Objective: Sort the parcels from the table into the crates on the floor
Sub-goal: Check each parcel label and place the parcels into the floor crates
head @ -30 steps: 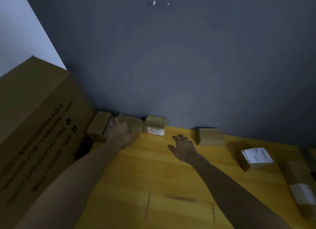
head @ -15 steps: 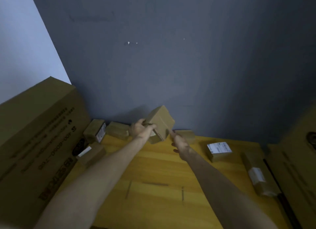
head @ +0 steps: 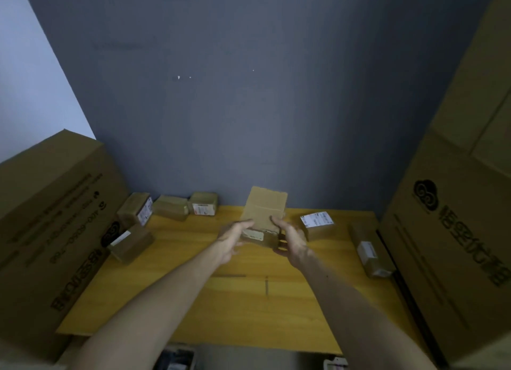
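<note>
A small brown cardboard parcel is held up above the middle of the yellow wooden table. My left hand grips its lower left side and my right hand grips its lower right side. Other brown parcels lie on the table: three in a row at the back left, one nearer at the left, one with a white label at the right, and a long one at the far right. No crate is plainly visible.
A large printed carton stands on the left of the table and another tall carton on the right. A dark grey wall runs behind. Below the table's near edge, dim objects show on the floor.
My left hand lifted a parcel from the back row and brought it to the middle. My right hand rose from the table and took hold of its other side.
</note>
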